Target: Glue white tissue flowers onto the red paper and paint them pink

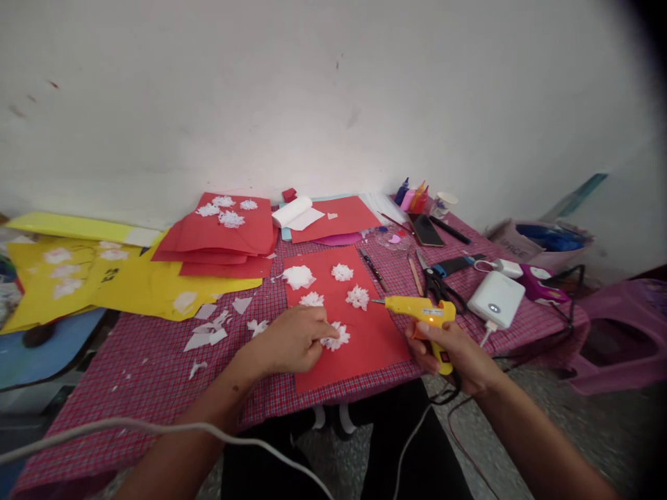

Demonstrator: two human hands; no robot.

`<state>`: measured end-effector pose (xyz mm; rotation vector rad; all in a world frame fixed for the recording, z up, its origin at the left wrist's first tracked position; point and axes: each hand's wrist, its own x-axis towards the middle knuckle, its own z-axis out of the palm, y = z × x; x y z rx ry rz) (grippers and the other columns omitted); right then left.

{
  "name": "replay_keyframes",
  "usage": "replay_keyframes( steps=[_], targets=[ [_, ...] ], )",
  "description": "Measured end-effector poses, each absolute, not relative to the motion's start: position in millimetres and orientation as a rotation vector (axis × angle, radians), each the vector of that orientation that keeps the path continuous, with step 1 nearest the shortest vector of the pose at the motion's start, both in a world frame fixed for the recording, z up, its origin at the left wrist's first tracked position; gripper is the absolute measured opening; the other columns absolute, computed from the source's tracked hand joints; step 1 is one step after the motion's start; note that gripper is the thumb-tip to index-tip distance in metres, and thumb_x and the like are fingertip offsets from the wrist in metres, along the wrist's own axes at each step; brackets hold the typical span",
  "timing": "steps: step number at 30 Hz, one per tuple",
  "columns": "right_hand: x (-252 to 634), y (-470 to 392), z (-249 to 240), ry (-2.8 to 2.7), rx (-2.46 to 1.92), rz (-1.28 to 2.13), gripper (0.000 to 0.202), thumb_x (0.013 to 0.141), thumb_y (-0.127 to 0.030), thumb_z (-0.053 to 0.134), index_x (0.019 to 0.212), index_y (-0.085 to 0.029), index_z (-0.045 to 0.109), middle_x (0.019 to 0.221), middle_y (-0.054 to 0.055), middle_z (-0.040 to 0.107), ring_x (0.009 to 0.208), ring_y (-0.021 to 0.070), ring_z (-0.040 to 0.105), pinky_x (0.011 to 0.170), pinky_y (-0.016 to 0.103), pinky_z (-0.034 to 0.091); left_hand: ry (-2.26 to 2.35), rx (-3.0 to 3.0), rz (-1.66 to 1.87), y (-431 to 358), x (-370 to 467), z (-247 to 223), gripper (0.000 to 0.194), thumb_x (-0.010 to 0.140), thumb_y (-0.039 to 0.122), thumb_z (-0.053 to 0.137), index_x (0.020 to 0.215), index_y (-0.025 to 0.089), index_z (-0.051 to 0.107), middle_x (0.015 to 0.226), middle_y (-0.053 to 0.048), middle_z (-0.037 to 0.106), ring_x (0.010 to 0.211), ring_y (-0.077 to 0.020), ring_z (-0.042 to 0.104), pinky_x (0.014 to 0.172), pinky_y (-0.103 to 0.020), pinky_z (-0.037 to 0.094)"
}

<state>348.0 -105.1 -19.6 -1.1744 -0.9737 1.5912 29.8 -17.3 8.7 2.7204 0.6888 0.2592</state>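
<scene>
A red sheet of paper (349,361) lies in front of me with several white cut-paper snowflakes on it. With its index finger stretched out, my left hand (299,340) presses on the nearest paper snowflake (336,337); its other fingers are curled and hold nothing visible. My right hand (448,347) is wrapped around the grip of a yellow hot glue gun (422,307). The nozzle points left, beside another snowflake (357,298) near the sheet's right side. One more snowflake (257,326) lies on the cloth by my left wrist, partly hidden.
Scissors (440,286), a pencil (373,269), a phone (426,230) and a white power bank (496,300) lie to the right. Paper scraps (208,333) and stacked red sheets (219,239) are on the left. A white cable (156,429) crosses the foreground.
</scene>
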Motion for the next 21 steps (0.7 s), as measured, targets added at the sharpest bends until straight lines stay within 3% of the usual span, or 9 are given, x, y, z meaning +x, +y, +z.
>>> replay_keyframes(
  steps=[5, 12, 21],
  targets=[
    [350, -106, -23, -0.929, -1.142, 1.601, 0.030, 0.093, -0.045, 0.069, 0.092, -0.015, 0.067, 0.065, -0.004, 0.054, 0.041, 0.0053, 0.044, 0.041, 0.020, 0.032, 0.678, 2.696, 0.343, -17, 31, 7, 0.042, 0.079, 0.006, 0.052, 0.110, 0.023, 0.073, 0.088, -0.004, 0.062, 0.083, -0.0182, 0.059, 0.072, -0.031, 0.044],
    [350, -107, -26, -0.871, -1.065, 1.622, 0.027, 0.095, -0.043, 0.068, 0.092, -0.016, 0.067, 0.066, -0.004, 0.052, 0.042, 0.0036, 0.041, 0.043, 0.019, 0.032, 0.828, 2.398, 1.016, -8, 6, 28, 0.024, 0.094, 0.012, 0.052, 0.108, 0.020, 0.070, 0.097, -0.004, 0.070, 0.090, -0.0145, 0.063, 0.081, -0.028, 0.048],
    [353, -106, -25, -0.871, -1.119, 1.656, 0.029, 0.093, -0.046, 0.069, 0.092, -0.018, 0.067, 0.064, -0.003, 0.051, 0.042, 0.0050, 0.039, 0.042, 0.021, 0.033, 0.901, 2.478, 0.390, -8, -45, 26, 0.017, 0.092, 0.014, 0.056, 0.094, 0.022, 0.071, 0.089, 0.000, 0.070, 0.084, -0.0144, 0.062, 0.076, -0.027, 0.044]
  ],
)
